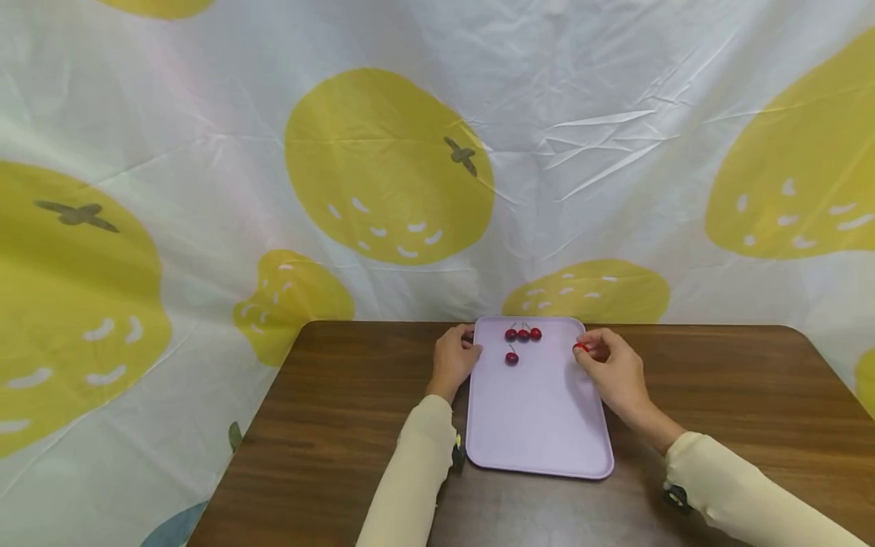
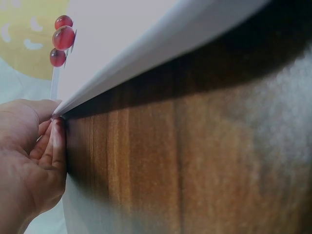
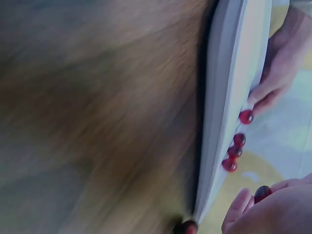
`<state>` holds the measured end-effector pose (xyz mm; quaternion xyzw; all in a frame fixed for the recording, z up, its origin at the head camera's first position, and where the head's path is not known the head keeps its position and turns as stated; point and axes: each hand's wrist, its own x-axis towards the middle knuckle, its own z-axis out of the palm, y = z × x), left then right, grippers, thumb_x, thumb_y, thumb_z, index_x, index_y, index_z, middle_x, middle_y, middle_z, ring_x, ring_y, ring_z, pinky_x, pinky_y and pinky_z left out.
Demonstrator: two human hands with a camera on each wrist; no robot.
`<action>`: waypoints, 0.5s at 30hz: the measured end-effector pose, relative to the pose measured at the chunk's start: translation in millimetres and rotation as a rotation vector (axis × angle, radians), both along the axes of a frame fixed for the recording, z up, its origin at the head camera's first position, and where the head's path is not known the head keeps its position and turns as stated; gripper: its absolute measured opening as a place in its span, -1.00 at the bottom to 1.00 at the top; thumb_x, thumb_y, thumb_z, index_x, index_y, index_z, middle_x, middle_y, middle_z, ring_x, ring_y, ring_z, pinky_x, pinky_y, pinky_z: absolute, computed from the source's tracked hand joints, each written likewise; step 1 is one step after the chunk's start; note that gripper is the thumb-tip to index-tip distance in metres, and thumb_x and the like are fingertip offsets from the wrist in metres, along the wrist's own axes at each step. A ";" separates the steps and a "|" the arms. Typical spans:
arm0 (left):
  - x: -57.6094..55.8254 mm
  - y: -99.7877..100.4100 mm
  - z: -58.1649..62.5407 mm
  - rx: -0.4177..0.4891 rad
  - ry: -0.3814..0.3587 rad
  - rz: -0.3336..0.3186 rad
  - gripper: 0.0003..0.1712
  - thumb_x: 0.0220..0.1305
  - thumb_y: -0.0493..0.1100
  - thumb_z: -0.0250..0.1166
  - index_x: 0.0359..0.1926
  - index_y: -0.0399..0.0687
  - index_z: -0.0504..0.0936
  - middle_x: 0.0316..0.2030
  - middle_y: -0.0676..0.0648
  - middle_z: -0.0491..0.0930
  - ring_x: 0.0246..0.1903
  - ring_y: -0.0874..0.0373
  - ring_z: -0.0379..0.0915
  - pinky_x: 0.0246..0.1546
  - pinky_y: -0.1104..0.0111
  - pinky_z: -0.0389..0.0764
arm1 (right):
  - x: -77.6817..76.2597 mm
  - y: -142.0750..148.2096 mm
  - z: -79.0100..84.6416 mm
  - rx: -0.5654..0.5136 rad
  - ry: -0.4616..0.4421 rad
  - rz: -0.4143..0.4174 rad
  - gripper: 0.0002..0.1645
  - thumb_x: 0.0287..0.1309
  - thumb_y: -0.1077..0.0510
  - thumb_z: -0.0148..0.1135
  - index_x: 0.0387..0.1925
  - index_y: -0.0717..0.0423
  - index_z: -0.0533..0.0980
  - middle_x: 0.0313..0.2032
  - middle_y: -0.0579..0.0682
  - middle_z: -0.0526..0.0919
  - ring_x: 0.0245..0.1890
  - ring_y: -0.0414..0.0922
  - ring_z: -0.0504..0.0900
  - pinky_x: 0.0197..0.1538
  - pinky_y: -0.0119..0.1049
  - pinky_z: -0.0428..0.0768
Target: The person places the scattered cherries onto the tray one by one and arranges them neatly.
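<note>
My left hand (image 1: 454, 363) pinches the left rim of a lilac tray (image 1: 540, 433) near its far corner, thumb on top and fingers beneath in the left wrist view. Over the tray's right rim, my right hand (image 1: 618, 376) holds a red cherry (image 1: 581, 346) in its fingers; the right wrist view also shows this dark cherry (image 3: 263, 193). Three stemmed cherries (image 1: 523, 335) sit in a row at the tray's far end, with a single cherry (image 1: 511, 358) nearer to me. Another dark red cherry (image 3: 186, 227) shows beside the tray's edge, low in the right wrist view.
The tray lies on a brown wooden table (image 1: 328, 441), its far end at the table's back edge. Behind hangs a white cloth (image 1: 588, 167) printed with yellow fruit. Dark wrist devices (image 1: 677, 497) sit at both sleeves.
</note>
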<state>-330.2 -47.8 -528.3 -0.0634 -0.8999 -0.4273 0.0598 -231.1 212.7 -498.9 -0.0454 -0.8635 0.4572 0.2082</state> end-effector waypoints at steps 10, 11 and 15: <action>-2.3 1.2 -2.3 0.011 0.012 0.005 -0.57 0.33 -0.26 0.44 0.21 -0.16 0.70 0.02 -0.15 0.74 -0.12 0.06 0.70 -0.06 0.24 0.73 | -13.7 -28.9 -8.3 0.137 -0.085 0.253 -0.85 0.25 0.26 0.40 -0.15 0.13 0.74 -0.21 0.10 0.80 -0.23 -0.06 0.74 -0.19 -0.37 0.59; -2.3 1.0 -2.1 0.009 0.012 0.006 -0.57 0.33 -0.26 0.44 0.21 -0.16 0.70 0.02 -0.15 0.74 -0.11 0.07 0.70 -0.06 0.24 0.73 | -15.5 -31.0 -9.3 0.146 -0.088 0.271 -0.85 0.23 0.28 0.40 -0.15 0.15 0.73 -0.20 0.10 0.80 -0.22 -0.05 0.74 -0.17 -0.34 0.61; -0.9 0.5 -1.6 0.011 0.012 0.007 -0.58 0.33 -0.26 0.44 0.20 -0.16 0.70 0.00 -0.15 0.74 -0.13 0.06 0.71 -0.09 0.26 0.72 | -21.5 -38.3 -10.7 0.139 -0.100 0.311 -0.83 0.18 0.34 0.41 -0.16 0.22 0.70 -0.19 0.14 0.81 -0.23 -0.05 0.74 -0.12 -0.33 0.64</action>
